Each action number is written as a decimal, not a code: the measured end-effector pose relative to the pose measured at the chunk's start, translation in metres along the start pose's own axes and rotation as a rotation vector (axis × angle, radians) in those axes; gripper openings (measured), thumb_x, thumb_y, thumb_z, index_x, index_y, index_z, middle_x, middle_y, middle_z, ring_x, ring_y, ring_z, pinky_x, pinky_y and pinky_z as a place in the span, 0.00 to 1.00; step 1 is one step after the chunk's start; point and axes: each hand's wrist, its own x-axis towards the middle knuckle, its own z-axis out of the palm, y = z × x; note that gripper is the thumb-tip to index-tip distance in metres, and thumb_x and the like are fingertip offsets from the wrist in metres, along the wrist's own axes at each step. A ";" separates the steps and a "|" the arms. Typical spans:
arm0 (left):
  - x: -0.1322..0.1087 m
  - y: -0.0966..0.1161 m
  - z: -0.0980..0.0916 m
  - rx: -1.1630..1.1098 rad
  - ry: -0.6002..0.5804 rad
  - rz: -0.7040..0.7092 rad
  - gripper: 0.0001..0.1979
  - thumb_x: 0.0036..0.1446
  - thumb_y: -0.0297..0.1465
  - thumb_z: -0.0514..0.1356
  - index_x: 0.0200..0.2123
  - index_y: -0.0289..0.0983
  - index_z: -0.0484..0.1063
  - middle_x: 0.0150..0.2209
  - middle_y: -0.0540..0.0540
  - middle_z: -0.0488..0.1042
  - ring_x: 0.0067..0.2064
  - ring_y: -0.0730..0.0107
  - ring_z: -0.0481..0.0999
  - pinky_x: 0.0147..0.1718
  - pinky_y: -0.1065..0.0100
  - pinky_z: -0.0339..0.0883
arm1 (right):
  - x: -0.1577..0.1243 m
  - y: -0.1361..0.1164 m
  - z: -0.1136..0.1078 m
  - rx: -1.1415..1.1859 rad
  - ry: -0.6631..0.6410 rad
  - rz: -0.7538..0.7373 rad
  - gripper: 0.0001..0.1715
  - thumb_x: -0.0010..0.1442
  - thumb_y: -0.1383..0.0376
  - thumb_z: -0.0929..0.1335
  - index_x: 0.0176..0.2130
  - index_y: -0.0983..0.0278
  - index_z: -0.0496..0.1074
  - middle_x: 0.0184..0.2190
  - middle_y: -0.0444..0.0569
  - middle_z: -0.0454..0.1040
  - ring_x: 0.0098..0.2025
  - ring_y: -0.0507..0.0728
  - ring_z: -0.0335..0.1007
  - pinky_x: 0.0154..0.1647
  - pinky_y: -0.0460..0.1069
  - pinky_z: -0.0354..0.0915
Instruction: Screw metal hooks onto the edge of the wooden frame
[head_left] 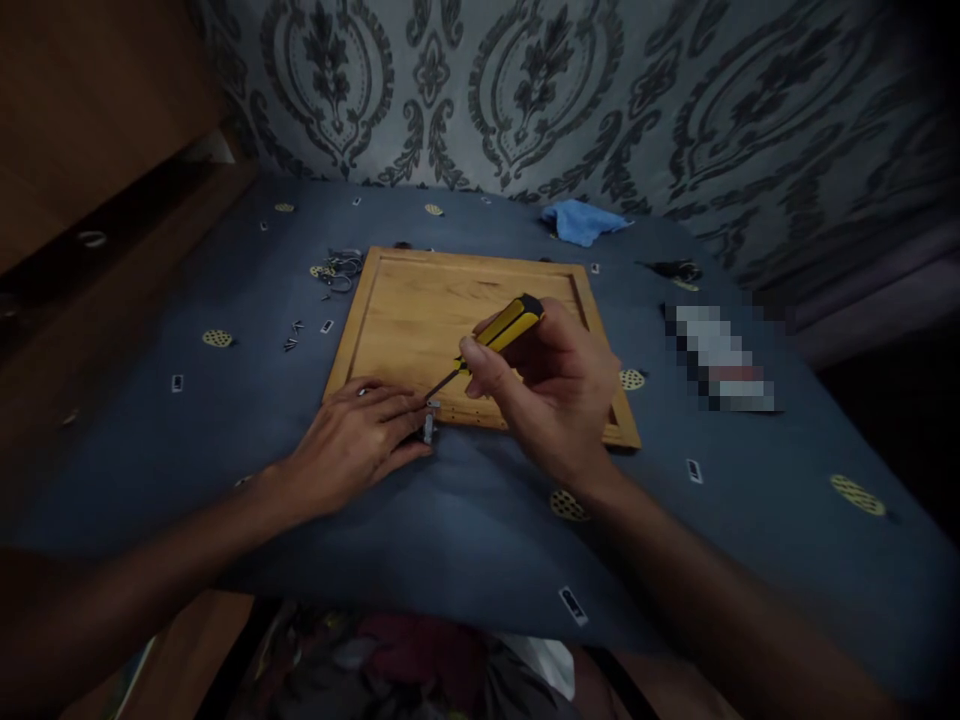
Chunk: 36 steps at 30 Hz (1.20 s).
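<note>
A yellow and black screwdriver [498, 335] is in the grip of my right hand [559, 385], closed round its handle. The screwdriver slants down to the left, its tip at a small metal hinge [429, 428] on the near edge of a wooden panel [442, 310]. My left hand [364, 440] pinches the hinge against this edge, fingers on top of the panel and thumb below. Part of the hinge is hidden by the fingers. Several small holes run along the near edge, right of the hinge. The panel lies flat, with a raised frame around it.
Loose screws [292, 337] lie left of the panel, near a cluster of metal fittings [341, 268]. A blue cloth [585, 222] and a dark object [675, 270] are at the back right. A blurred-out flat item [720, 358] rests on the right of the blue-grey covered table [465, 530].
</note>
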 end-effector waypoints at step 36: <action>0.001 -0.005 0.006 0.076 0.142 0.138 0.14 0.75 0.35 0.53 0.50 0.40 0.78 0.47 0.48 0.85 0.45 0.59 0.83 0.50 0.55 0.69 | 0.001 0.035 0.000 -0.235 -0.138 -0.242 0.12 0.72 0.58 0.63 0.36 0.60 0.61 0.32 0.45 0.67 0.33 0.53 0.63 0.32 0.48 0.63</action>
